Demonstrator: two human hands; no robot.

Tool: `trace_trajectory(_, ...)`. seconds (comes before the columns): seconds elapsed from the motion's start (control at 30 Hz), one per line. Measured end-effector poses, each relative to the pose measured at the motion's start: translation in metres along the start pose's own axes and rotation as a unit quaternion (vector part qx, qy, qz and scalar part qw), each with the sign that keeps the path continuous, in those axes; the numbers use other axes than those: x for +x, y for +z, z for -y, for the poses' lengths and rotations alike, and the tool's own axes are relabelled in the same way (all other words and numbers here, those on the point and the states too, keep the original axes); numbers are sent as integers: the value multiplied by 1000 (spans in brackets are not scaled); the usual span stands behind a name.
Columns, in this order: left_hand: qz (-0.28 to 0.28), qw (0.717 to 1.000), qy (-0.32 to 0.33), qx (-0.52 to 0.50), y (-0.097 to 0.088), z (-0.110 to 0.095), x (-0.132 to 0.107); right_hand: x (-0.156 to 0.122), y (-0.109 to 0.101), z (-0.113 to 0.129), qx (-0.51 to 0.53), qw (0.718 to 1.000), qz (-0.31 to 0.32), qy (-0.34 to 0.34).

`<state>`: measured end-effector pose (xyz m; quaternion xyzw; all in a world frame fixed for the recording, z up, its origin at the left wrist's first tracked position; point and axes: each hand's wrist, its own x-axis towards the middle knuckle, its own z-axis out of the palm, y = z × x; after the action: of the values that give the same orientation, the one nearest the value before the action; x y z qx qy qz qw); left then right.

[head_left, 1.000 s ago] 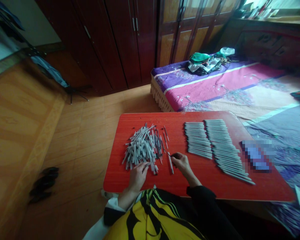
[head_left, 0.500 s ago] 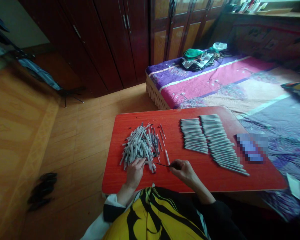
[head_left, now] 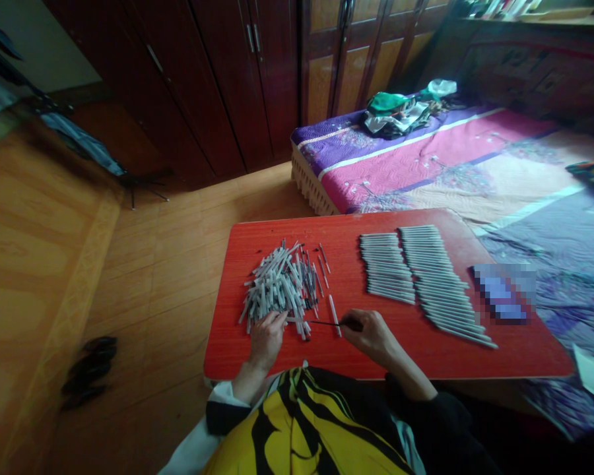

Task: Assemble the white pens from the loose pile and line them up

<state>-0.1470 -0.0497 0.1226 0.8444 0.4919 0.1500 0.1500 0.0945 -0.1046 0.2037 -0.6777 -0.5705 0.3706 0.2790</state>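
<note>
My left hand (head_left: 267, 340) is closed at the near edge of a pile of pale grey pen barrels (head_left: 272, 284), pinching one pen barrel (head_left: 294, 320) that points right. Between the fingertips of my right hand (head_left: 369, 333) is a thin dark pen refill (head_left: 324, 323), held roughly level. Its free tip points toward the pinched barrel; whether the two touch is too small to tell. A single loose barrel (head_left: 333, 310) lies just behind the refill. Several dark refills (head_left: 307, 277) are scattered along the pile's right side.
Two neat columns of grey pens, a shorter one (head_left: 387, 267) and a longer one (head_left: 440, 284), lie on the right of the red table (head_left: 287, 359). A blurred purple item (head_left: 499, 293) is beyond them. A bed (head_left: 376, 171) adjoins the table's far side.
The view has shifted slightly. My right hand has moved a little to the right with the refill, uncovering more of the loose barrel. My left hand keeps its grip.
</note>
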Motion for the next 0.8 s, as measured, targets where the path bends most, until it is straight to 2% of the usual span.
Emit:
trace_trajectory(0.33, 19, 999, 24, 18, -3, -5, 2, 6, 8, 3, -32, 999, 20, -9)
trace_trajectory(0.47, 28, 999, 35, 4, -3, -12, 2, 9, 22, 10, -62, 998, 19, -15)
trace_trajectory(0.57, 38, 998, 29, -48, -1, -15, 2, 12, 35, 11, -16, 999, 18, -33)
trace_trajectory(0.7, 12, 990, -33, -133, 3, -11, 0, 17, 56, -5, 79, 994, -67, -30)
trace_trajectory(0.77, -3, 986, -64, -156, 4, -7, -2, 18, 73, -23, 27, 997, -77, -17)
trace_trajectory(0.8, -9, 984, -74, -162, 4, -6, -3, 18, 83, -32, -27, 999, -44, -18)
